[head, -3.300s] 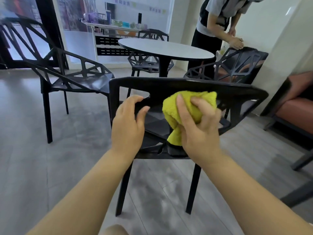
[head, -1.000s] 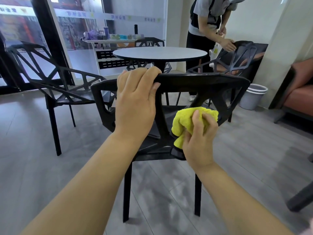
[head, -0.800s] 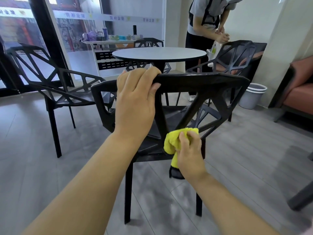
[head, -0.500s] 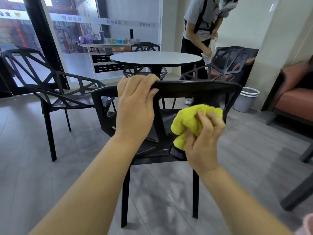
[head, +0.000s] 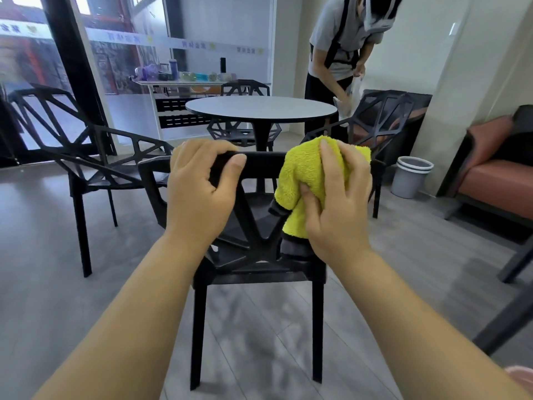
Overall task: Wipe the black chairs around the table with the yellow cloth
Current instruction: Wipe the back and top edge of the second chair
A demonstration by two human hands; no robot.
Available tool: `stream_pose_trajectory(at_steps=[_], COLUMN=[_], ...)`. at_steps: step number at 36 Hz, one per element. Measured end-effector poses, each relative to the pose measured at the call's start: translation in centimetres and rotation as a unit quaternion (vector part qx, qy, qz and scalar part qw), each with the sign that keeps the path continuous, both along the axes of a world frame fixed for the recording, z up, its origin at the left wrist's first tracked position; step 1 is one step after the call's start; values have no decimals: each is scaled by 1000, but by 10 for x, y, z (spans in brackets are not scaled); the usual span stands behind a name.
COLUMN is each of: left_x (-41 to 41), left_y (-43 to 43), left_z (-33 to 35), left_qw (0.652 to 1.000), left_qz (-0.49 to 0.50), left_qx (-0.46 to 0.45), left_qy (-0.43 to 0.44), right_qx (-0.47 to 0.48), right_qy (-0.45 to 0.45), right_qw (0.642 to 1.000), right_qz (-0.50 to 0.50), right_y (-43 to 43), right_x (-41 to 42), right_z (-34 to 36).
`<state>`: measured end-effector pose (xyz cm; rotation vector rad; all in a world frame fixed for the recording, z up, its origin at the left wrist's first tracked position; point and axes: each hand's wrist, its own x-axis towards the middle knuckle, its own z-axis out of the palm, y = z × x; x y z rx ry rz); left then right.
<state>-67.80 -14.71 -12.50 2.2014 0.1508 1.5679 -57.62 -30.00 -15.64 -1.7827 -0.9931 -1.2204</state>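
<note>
A black lattice chair (head: 253, 249) stands right in front of me with its back toward me. My left hand (head: 199, 192) grips the top rail of its backrest, left of centre. My right hand (head: 337, 203) holds the bunched yellow cloth (head: 305, 171) against the right end of that rail and the upper right of the backrest. The cloth covers that corner of the chair. A second black chair (head: 86, 157) stands to the left, a third (head: 380, 125) at the right of the round table (head: 259, 109), and another (head: 245, 90) behind it.
A person (head: 340, 53) bends over the right-hand chair. A grey bin (head: 411, 180) stands by the wall, an orange-cushioned seat (head: 496, 180) at the far right, and a white shelf (head: 184, 85) with bottles by the window. Grey floor lies all round.
My right hand has carried the cloth from low on the backrest strut up to the right end of the top rail. My left hand keeps its grip on the rail.
</note>
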Motion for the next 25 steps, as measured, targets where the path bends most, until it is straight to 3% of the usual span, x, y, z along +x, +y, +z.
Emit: stream_pose_trajectory(at_steps=[2, 7, 14, 18, 25], left_x=[2, 16, 24, 30, 33], left_y=[-5, -24, -28, -31, -27], left_z=[3, 6, 8, 5, 6], left_qw=[1000, 987, 988, 987, 988], left_qz=[17, 54, 76, 96, 84], left_qx=[8, 146, 131, 125, 116], left_qy=[7, 47, 44, 46, 51], right_qx=[2, -8, 43, 43, 44], right_qy=[-9, -43, 47, 118, 167], right_qw=[1000, 999, 997, 992, 985], right_qz=[3, 2, -38, -21, 15], right_y=[0, -3, -20, -31, -33], right_x=[3, 15, 50, 70, 79], right_z=[-1, -2, -21, -23, -23])
